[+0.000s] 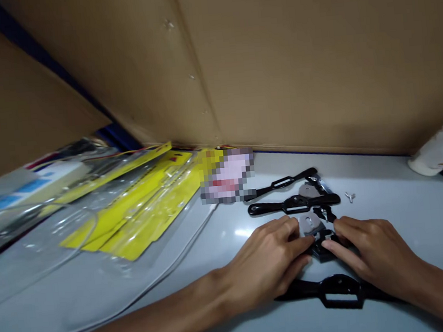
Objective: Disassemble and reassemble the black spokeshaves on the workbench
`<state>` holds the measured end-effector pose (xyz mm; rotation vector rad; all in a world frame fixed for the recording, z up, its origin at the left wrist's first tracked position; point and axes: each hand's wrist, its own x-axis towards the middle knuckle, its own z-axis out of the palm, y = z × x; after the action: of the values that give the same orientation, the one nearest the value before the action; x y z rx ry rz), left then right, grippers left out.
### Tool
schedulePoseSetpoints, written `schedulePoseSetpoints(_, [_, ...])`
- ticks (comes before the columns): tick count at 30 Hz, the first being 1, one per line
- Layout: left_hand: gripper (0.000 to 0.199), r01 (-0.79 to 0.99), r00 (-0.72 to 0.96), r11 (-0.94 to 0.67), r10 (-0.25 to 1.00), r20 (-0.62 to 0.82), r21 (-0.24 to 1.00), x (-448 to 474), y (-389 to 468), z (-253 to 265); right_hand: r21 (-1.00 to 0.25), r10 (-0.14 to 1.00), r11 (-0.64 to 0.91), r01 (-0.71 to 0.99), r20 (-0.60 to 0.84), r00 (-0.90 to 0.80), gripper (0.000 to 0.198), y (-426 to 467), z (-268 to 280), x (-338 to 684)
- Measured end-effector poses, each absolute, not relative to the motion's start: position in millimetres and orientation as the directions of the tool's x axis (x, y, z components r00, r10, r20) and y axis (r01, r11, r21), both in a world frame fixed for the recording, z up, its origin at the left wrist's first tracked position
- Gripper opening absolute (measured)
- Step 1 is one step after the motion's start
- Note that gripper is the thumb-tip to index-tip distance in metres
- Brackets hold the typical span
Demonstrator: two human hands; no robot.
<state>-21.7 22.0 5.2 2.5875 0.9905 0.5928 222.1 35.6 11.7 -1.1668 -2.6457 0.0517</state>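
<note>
My left hand (270, 257) reaches in with bent fingers, its fingertips pressed on the left side of a small black metal part (324, 252) low over the table. From the other side my right hand (372, 246) closes on the same part, thumb along its top by a silver screw. A grey metal blade (311, 224) lies against my left fingertips. Just in front of me is a black spokeshave body (339, 284), its left handle partly under my left hand. Beyond my hands lie two more black spokeshave bodies (293, 204) and another grey blade (308, 190).
Left of my hands are yellow cards in clear plastic packaging (144, 214) and a white cable (168, 271) running to a blurred-out phone-like object (228, 178). A small silver wing screw (350, 196) lies to the right. A white bottle (439, 147) and cardboard wall (274, 63) stand behind.
</note>
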Motion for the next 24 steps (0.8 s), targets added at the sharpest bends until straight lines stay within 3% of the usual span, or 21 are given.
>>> schedulePoseSetpoints(5, [0.017, 0.585, 0.682, -0.714, 0.690, 0.244, 0.384, -21, 22, 6, -0.033, 0.699, 0.685, 0.728, 0.310, -0.644, 0.046, 33, 2, 221])
schedulePoseSetpoints(13, [0.010, 0.595, 0.660, -0.692, 0.711, 0.243, 0.409, -19, 21, 9, 0.075, 0.732, 0.616, 0.784, 0.313, -0.605, 0.042, 29, 0, 213])
schedulePoseSetpoints(24, [0.011, 0.599, 0.649, -0.684, 0.719, 0.248, 0.416, -17, 19, 6, 0.084, 0.757, 0.579, 0.811, 0.313, -0.573, 0.032, 31, -2, 208])
